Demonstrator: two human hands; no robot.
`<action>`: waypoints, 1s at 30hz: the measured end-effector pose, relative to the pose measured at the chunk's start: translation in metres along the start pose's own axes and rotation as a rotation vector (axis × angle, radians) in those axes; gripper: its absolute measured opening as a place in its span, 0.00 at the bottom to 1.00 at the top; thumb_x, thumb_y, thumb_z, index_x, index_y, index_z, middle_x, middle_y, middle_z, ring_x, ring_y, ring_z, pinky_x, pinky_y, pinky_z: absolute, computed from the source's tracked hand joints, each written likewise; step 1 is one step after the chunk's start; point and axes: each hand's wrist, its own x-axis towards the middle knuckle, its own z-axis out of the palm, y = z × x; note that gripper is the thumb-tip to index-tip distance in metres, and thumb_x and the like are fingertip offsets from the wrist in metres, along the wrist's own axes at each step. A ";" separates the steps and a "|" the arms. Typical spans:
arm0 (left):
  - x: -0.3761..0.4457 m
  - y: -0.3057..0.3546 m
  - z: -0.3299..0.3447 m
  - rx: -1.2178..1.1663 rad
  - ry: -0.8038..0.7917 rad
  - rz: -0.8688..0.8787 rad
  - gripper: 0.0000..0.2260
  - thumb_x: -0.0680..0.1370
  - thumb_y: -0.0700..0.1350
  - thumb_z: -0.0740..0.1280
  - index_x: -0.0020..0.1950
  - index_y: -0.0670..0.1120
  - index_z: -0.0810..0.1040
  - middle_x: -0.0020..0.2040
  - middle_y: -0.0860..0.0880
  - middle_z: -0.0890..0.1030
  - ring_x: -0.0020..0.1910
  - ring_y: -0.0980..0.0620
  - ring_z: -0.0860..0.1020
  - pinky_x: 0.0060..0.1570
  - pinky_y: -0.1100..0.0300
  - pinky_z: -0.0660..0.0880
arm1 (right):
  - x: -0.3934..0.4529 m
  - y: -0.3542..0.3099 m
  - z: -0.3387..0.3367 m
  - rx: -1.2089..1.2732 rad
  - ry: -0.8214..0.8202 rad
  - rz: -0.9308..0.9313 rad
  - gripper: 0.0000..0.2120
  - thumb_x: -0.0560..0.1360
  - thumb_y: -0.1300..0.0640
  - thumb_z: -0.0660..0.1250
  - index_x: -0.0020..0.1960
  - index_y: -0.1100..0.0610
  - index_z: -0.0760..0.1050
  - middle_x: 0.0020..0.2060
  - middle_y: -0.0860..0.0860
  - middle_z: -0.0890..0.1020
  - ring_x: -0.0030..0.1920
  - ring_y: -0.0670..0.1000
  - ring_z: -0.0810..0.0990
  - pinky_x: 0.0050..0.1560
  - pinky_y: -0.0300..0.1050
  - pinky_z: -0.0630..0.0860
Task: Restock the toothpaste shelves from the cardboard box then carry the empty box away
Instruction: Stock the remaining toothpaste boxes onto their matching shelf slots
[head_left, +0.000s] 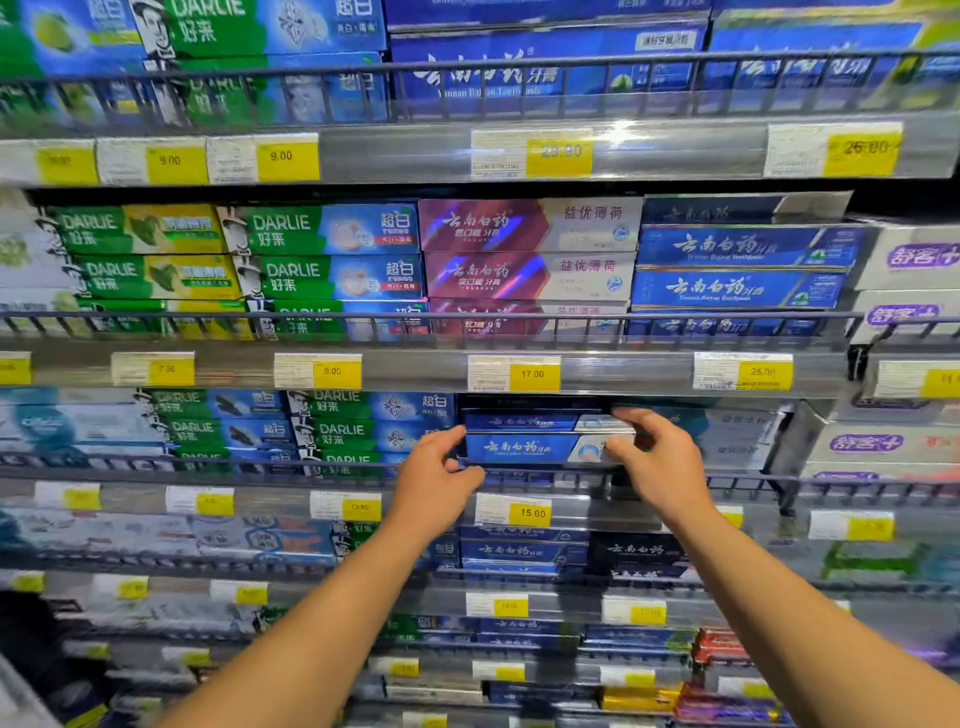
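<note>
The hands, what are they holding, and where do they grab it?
Both hold the blue toothpaste boxes on the shelf by the ends: left hand grips the left end, right hand the right end.

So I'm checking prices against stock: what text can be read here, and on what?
"DARLIE": green toothpaste boxes
"9.00": top rail tag
"17.00": middle rail tag
"25.00": middle rail tag
"15.00": tag below the held blue boxes
Small print and lower tags: too blurred.

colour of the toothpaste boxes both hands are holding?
Blue toothpaste boxes with white script and a silver-white end; head view.
</note>
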 end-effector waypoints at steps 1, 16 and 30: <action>0.000 -0.001 0.002 0.013 -0.006 -0.004 0.28 0.77 0.40 0.69 0.76 0.50 0.65 0.66 0.44 0.71 0.45 0.50 0.77 0.42 0.64 0.72 | -0.001 0.001 0.002 -0.011 0.002 0.008 0.16 0.74 0.58 0.71 0.62 0.52 0.78 0.44 0.50 0.81 0.44 0.50 0.76 0.46 0.42 0.69; -0.008 -0.011 -0.013 -0.048 0.095 -0.064 0.12 0.78 0.41 0.68 0.61 0.48 0.78 0.56 0.53 0.78 0.49 0.59 0.76 0.46 0.63 0.71 | 0.005 -0.001 0.015 -0.078 -0.042 0.017 0.17 0.77 0.55 0.69 0.65 0.52 0.76 0.41 0.47 0.76 0.44 0.49 0.74 0.46 0.41 0.67; -0.042 -0.015 -0.019 -0.027 0.001 -0.088 0.13 0.79 0.42 0.67 0.64 0.48 0.76 0.58 0.49 0.79 0.52 0.48 0.78 0.53 0.54 0.74 | -0.056 -0.012 0.006 -0.080 0.009 0.046 0.28 0.76 0.53 0.70 0.73 0.54 0.65 0.69 0.53 0.68 0.63 0.55 0.74 0.64 0.56 0.73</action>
